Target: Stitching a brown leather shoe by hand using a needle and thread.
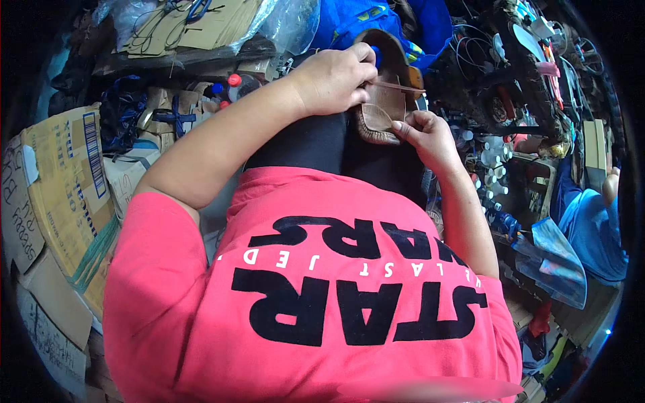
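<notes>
A brown shoe (pixel 390 94) with a stitched rim lies sole-side toward me on my lap, over dark trousers. My left hand (pixel 332 79) rests on top of the shoe, fingers closed around a thin tool or thread that pokes out to the right across the insole. My right hand (pixel 430 138) pinches the shoe's lower stitched edge between thumb and fingers. A red printed shirt fills the lower half of the view.
Flattened cardboard boxes (pixel 64 181) pile up at my left. Blue fabric (pixel 356 20) and clear plastic lie beyond the shoe. Shelves with spools, small bottles (pixel 494 168) and wires crowd the right. Another person in blue (pixel 594 228) sits at the far right.
</notes>
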Demonstrator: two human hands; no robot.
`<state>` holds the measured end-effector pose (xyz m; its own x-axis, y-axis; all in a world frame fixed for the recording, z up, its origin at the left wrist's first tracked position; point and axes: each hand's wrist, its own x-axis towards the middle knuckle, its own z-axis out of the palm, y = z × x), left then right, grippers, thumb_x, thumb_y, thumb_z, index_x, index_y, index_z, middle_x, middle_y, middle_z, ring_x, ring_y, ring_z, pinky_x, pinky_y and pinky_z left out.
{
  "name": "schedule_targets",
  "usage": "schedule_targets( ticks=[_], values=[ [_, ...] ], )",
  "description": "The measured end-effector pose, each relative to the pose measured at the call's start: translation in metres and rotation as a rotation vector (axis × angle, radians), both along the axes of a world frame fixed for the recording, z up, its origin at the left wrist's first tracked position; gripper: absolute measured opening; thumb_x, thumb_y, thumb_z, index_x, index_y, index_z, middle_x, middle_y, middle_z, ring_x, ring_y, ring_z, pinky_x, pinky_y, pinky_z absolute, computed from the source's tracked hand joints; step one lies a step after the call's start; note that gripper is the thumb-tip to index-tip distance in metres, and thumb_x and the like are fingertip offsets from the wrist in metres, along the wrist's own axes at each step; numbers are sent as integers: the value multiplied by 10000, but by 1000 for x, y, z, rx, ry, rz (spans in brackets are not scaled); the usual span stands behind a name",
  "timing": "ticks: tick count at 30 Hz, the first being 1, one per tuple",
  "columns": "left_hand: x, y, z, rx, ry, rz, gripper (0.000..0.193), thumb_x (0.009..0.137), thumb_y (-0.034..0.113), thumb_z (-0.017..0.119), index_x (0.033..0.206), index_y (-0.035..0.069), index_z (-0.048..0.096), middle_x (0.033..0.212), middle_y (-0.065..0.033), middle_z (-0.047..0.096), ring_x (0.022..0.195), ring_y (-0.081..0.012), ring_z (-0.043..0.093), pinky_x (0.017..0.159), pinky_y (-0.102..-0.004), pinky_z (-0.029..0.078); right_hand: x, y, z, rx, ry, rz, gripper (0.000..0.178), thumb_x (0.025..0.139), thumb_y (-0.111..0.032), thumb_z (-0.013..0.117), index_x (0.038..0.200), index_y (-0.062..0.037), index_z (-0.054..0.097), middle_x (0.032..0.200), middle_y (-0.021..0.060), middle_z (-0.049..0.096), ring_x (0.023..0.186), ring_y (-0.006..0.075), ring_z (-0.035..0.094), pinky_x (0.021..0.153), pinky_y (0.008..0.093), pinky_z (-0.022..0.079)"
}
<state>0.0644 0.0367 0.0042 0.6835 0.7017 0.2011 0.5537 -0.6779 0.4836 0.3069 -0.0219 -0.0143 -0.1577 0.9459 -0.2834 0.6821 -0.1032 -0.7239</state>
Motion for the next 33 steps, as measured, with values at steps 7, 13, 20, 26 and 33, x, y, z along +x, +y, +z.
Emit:
schedule_targets(
  ticks=[7, 13, 20, 26, 33],
  values=[
    [8, 35, 113, -927, -184, -354, 199, 792, 219, 691, 899, 51, 678, 725, -38, 634, 688, -157, 594, 646, -317, 466, -3, 3, 10, 11, -80, 54, 351, 803, -333, 729, 743, 2, 644, 654, 104, 577, 595, 153, 527, 569, 316, 417],
    [54, 128, 143, -628, -748, -15, 279, 907, 248, 541, 1074, 40, 624, 983, -101, 656, 513, -116, 525, 481, -284, 442, -5, 2, 9, 4, -23, 100, 350, 815, -342, 716, 752, -4, 655, 609, 103, 581, 566, 158, 530, 563, 332, 426],
    [29, 46, 27, 139, -125, -343, 227, 740, 173, 714, 951, 95, 680, 845, -76, 652, 816, -250, 634, 730, -380, 501, 5, -1, 3, -9, 56, 57, 335, 836, -314, 703, 740, 0, 640, 615, 68, 558, 585, 117, 494, 557, 310, 408],
    [5, 18, -13, -98, 194, -183, 173, 710, 126, 728, 796, 73, 588, 801, -107, 600, 816, -320, 615, 697, -410, 482, 17, 1, 2, -224, 381, 30, 217, 884, -246, 677, 800, -60, 602, 718, -69, 539, 671, 21, 444, 615, 201, 357],
    [23, 15, -11, -64, 382, -103, 160, 714, 180, 728, 827, 99, 648, 826, -108, 627, 840, -313, 623, 723, -423, 490, 20, 12, -3, -309, 464, 34, 228, 882, -241, 677, 792, -40, 616, 714, -58, 543, 671, 29, 452, 607, 212, 361]
  ],
)
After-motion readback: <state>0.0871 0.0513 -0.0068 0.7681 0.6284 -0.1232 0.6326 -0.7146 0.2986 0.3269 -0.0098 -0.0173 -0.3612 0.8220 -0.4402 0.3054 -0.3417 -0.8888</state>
